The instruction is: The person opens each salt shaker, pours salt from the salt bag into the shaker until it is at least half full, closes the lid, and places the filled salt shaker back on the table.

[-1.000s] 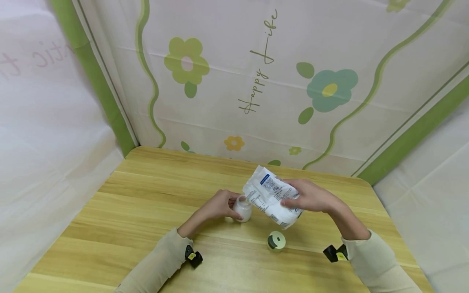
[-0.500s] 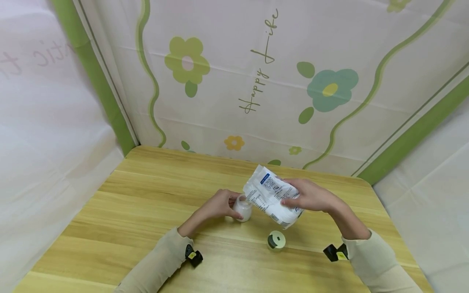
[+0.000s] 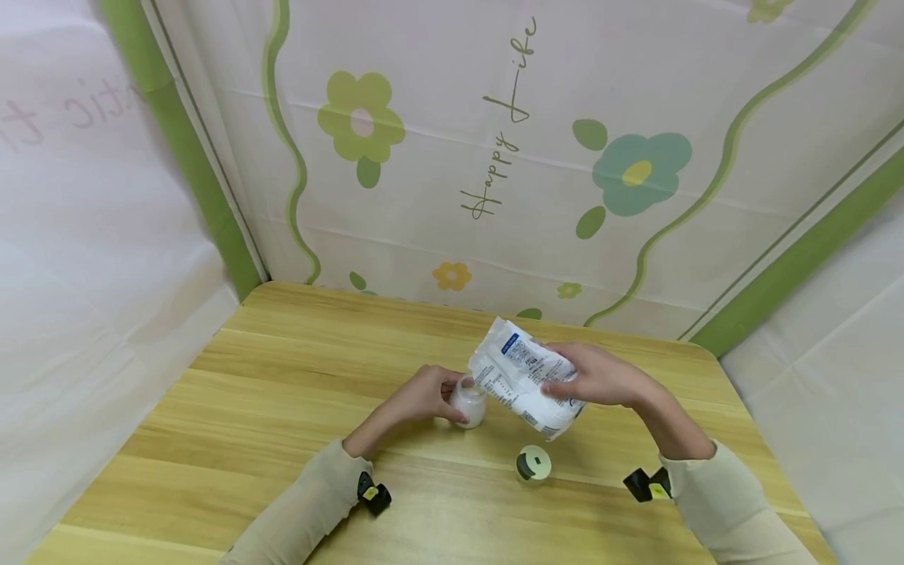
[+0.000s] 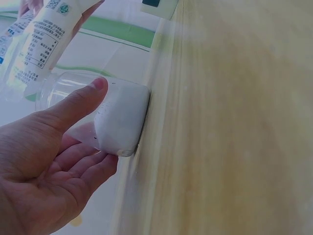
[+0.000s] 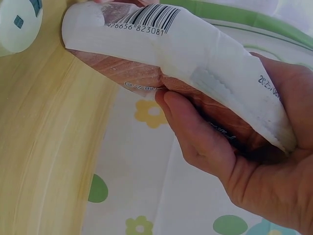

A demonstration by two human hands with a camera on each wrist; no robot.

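Note:
A small clear glass jar [image 3: 469,408] stands upright on the wooden table, partly filled with white powder. My left hand [image 3: 427,395] holds it, thumb at the near side and fingers behind. In the left wrist view the white contents [image 4: 123,115] fill the lower part of the jar. My right hand [image 3: 600,377] grips a white printed plastic packet [image 3: 521,384], tilted with its left end right at the jar's mouth. The right wrist view shows the packet's barcode [image 5: 149,20] and a brownish-orange printed face [image 5: 129,73].
A round pale lid [image 3: 534,464] with a dark patch sits on the table [image 3: 297,408] below the packet, to the jar's right. White fabric walls with flower prints [image 3: 360,118] and green edging [image 3: 205,188] rise at the back and sides.

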